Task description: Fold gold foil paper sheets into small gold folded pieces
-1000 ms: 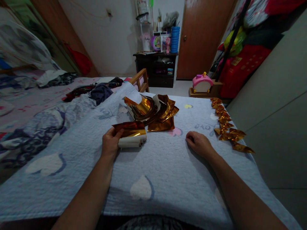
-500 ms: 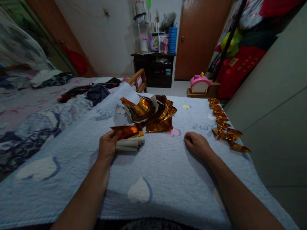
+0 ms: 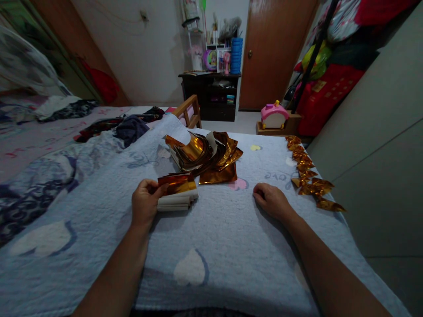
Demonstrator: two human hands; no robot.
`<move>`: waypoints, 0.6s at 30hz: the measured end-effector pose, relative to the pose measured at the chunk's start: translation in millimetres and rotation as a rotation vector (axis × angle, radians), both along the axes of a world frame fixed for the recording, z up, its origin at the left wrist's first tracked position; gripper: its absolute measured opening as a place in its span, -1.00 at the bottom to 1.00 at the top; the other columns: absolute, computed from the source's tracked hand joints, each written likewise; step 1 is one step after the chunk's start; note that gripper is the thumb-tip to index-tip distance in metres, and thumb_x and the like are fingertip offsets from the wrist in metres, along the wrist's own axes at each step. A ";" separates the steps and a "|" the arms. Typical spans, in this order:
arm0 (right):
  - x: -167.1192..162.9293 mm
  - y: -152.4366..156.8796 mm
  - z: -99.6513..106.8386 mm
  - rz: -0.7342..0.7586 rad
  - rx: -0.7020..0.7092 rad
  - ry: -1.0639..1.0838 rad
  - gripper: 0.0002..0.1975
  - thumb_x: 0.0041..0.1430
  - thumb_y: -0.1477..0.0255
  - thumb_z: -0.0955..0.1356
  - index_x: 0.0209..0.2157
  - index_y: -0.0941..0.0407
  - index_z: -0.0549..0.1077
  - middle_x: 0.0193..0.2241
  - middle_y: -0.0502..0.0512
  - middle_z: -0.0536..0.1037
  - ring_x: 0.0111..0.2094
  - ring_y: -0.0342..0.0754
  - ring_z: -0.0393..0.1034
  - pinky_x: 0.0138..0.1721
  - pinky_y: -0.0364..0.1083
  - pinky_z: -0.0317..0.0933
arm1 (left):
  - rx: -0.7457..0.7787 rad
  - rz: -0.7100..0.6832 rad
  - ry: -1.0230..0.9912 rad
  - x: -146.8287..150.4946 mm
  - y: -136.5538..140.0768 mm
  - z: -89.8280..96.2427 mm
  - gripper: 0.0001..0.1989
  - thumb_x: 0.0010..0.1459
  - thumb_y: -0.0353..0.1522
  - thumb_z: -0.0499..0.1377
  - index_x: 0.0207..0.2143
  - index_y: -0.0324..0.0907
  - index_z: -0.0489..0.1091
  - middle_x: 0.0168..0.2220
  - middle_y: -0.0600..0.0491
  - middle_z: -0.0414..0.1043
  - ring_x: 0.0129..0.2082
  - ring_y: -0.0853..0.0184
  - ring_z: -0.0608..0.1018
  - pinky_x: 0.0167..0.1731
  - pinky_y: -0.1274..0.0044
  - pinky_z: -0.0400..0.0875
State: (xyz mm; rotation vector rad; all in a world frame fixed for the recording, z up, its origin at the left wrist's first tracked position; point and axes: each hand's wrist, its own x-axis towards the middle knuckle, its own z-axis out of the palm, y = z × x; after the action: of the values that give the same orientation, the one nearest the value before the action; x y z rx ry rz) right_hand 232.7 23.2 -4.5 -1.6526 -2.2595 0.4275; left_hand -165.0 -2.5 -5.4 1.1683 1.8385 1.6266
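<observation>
My left hand (image 3: pixel 147 198) pinches a small stack of gold foil paper sheets (image 3: pixel 178 187) at its left end, thumb on top. The sheets are curled over, with their pale grey backs showing along the near side. On the quilt, my right hand (image 3: pixel 268 197) rests with its fingers curled in, and no object shows in it. Beyond the left hand lies a larger loose pile of gold foil paper (image 3: pixel 198 152), bent and fanned out. Along the quilt's right edge runs a row of folded, twisted gold foil pieces (image 3: pixel 306 169).
Under everything is a light blue quilt (image 3: pixel 228 246) with heart prints. Rumpled clothes (image 3: pixel 132 130) and bedding lie to the left. A wooden chair back (image 3: pixel 188 112), a dark cabinet (image 3: pixel 211 94) and a pink toy (image 3: pixel 274 115) stand past the far edge. A pale cupboard (image 3: pixel 380 176) borders the right side.
My left hand has shifted slightly left with the foil sheets, which now lie more level. My right hand has stayed in place. The view has moved a little.
</observation>
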 end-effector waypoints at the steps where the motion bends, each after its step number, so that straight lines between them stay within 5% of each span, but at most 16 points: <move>1: 0.1 -0.1 -0.1 0.001 0.000 -0.001 -0.87 0.19 0.49 0.29 -0.28 0.13 0.48 -0.37 0.09 0.54 -0.36 -0.04 0.37 -0.30 -0.10 0.10 | -0.004 0.000 0.014 -0.4 -0.4 0.0 -0.63 -0.18 -0.18 0.41 -0.43 -0.15 0.33 -0.50 0.18 0.37 -0.53 0.42 0.42 -0.54 0.61 0.32; 18: 3.1 0.6 -3.9 0.022 0.019 0.016 -0.88 0.19 0.49 0.29 -0.30 0.14 0.48 -0.37 0.09 0.54 -0.35 -0.05 0.37 -0.30 -0.11 0.11 | 0.051 0.076 0.188 1.3 1.1 4.9 -0.67 -0.11 -0.19 0.38 -0.37 -0.16 0.39 -0.46 0.17 0.39 -0.50 0.42 0.43 -0.48 0.59 0.34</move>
State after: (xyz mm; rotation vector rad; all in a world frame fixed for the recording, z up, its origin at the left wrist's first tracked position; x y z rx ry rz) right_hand 235.7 23.8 -8.4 -1.6108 -2.2652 0.4215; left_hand -163.7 -1.4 -0.5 1.3285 1.9883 1.6635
